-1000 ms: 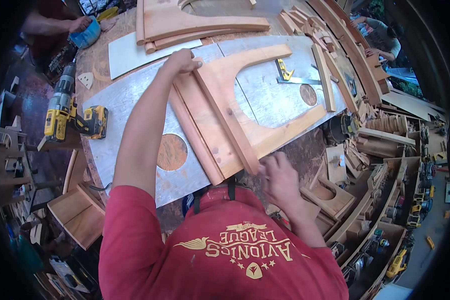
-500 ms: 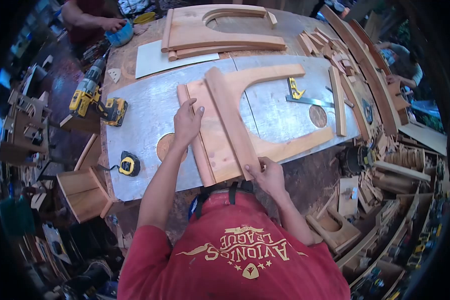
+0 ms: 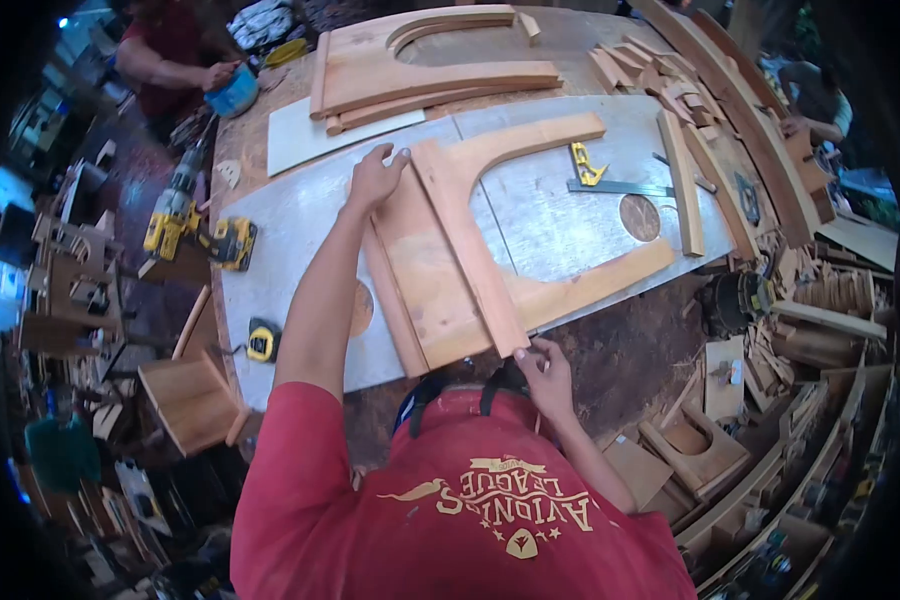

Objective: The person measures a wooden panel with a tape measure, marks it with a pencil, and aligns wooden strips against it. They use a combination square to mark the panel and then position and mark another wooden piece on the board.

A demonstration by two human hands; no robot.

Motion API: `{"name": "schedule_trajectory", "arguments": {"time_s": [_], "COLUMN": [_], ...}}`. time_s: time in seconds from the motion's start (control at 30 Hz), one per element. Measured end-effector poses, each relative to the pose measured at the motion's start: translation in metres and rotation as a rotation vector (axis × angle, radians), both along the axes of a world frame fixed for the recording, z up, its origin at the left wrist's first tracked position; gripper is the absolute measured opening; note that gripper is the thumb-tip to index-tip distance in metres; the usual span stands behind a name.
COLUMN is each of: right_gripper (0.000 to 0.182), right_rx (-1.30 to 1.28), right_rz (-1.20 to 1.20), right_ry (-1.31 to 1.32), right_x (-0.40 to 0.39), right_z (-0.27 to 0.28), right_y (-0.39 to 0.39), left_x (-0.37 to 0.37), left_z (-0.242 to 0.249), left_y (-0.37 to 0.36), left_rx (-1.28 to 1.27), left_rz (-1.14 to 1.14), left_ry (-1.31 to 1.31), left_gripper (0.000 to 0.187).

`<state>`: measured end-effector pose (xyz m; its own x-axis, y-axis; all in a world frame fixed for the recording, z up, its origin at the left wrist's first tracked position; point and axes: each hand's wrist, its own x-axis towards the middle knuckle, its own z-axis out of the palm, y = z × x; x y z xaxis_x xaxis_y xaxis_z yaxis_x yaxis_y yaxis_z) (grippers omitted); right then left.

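A flat wooden panel (image 3: 410, 255) with two long arms and a U-shaped opening lies on the metal-topped table (image 3: 270, 240). Across it lies a straight wooden strip (image 3: 470, 255), running from the far edge to past the near edge. My left hand (image 3: 376, 180) rests at the panel's far left corner, fingers apart, thumb close to the strip's far end. At the near end, my right hand (image 3: 547, 378) has thumb and fingers on the strip's tip. A yellow-headed combination square (image 3: 588, 168) lies beyond the opening.
A cordless drill (image 3: 175, 215) and a tape measure (image 3: 262, 340) are on the left. Another U-shaped panel (image 3: 360, 75) lies at the back. Wooden offcuts (image 3: 660, 80) and a loose strip (image 3: 682, 180) sit on the right. A co-worker (image 3: 170, 60) holds a blue container (image 3: 232, 92).
The strip has shifted toward the near side, lying flatter across the panel. My left hand has moved to the panel's far corner, and my right hand to the strip's near tip.
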<state>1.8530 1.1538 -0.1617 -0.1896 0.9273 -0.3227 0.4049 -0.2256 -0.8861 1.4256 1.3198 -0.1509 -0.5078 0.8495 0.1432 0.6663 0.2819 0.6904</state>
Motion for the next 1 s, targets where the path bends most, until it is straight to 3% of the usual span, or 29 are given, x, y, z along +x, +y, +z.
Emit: {"name": "schedule_trajectory", "arguments": {"time_s": [0.17,0.4,0.43,0.57,0.67,0.77,1.0], "right_gripper": [0.031,0.035,0.025,0.028,0.044,0.048,0.042], "right_rx": [-0.15,-0.282,-0.263,-0.247,-0.208,-0.203,-0.176], "right_rz": [-0.192,-0.442,-0.451,-0.483,-0.493,-0.495,-0.527], "right_ry": [0.28,0.416,0.419,0.408,0.366,0.342,0.336], "right_x": [-0.028,-0.051,-0.058,-0.067,-0.066,-0.068,-0.072], "right_z": [0.005,0.009,0.011,0.019,0.012,0.012,0.011], "right_y": [-0.016,-0.027,-0.028,-0.033,-0.035,-0.037,-0.038], "left_x": [-0.016,-0.033,-0.036,-0.042,-0.037,-0.038,-0.034], "left_z": [-0.017,-0.028,-0.032,-0.041,-0.04,-0.039,-0.029], "left_y": [0.043,0.038,0.039,0.044,0.044,0.045,0.042], "left_rx": [0.0,-0.025,0.0,-0.014,-0.037,-0.021,-0.007], "left_rz": [-0.151,-0.283,-0.303,-0.336,-0.3,-0.309,-0.31], "left_ry": [-0.246,-0.275,-0.271,-0.267,-0.28,-0.243,-0.234], "left_gripper": [0.058,0.048,0.049,0.054,0.055,0.055,0.052]}}
